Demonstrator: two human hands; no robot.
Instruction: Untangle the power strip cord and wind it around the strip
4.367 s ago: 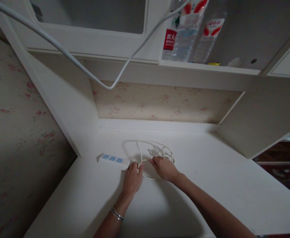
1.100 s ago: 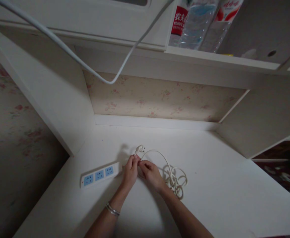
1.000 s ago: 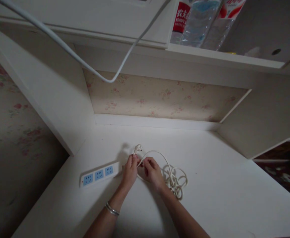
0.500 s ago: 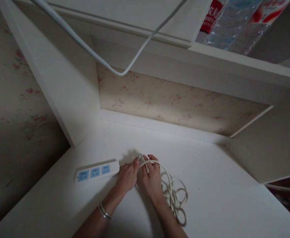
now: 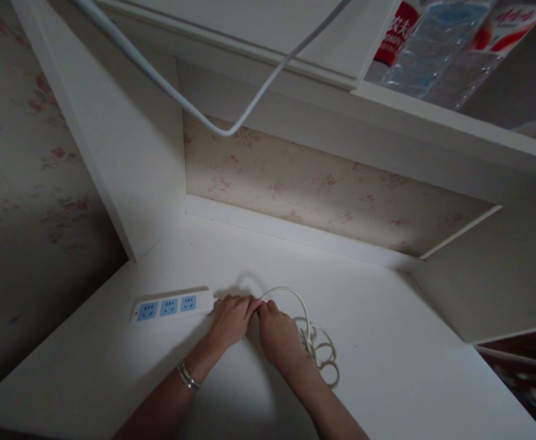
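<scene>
White cord [image 5: 297,296] runs into both nearly closed hands, left [image 5: 234,319] and right [image 5: 280,335], which I see touching mid-table; the power strip [image 5: 173,306] lies toward the table's [image 5: 387,379] left edge.

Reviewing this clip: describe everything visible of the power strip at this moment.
The power strip is a long, narrow white bar, apparently plastic, with rounded corners. Three blue socket panels with dark slots sit in a row along its top, and a small dark dot marks its left end. It lies flat on the white desktop, sockets up and nothing plugged in, set slightly aslant. A pale cord leaves its right end toward the left hand, which does not touch the strip.
</scene>
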